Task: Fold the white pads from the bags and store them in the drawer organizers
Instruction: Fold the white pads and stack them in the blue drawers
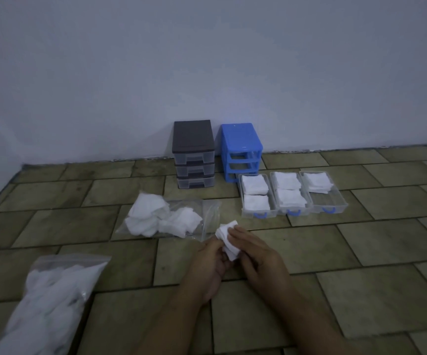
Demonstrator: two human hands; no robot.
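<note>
While gripped between both hands, white pad [229, 239] sits low centre, crumpled and part-folded, upper corner poking up past fingertips, lower edge tucked between thumbs. Left hand [208, 262] curled around pad from left, fingers closed on it; right hand [254, 254] pinching pad from right, fingers laid over top. Both forearms running in from bottom edge, cut off by frame.

Near left: zip bag [45, 303] stuffed with white pads, lying on floor, lower end cut off at bottom-left corner; contents blurred, count unclear. Further out, just left of hands: second clear bag [207, 216] lying flat, mouth toward hands, loose heap of unfolded pads [161, 219] inside and spilling at far-left end.

Right of centre, beyond hands: three clear drawers [294, 193] with blue handles, side by side on floor, touching. Left and middle drawer each holding two stacks of folded pads; right drawer one stack at far end, near half bare.

Against wall: dark-topped organizer [193, 155] with three clear drawers in place, contents hard to make out; just right, blue organizer frame [240, 152], slots open.

Floor [361, 290] of olive-brown rectangular tiles, dark grout. Plain pale wall [207, 60] behind. Dim lighting, bluish cast, edges soft.
</note>
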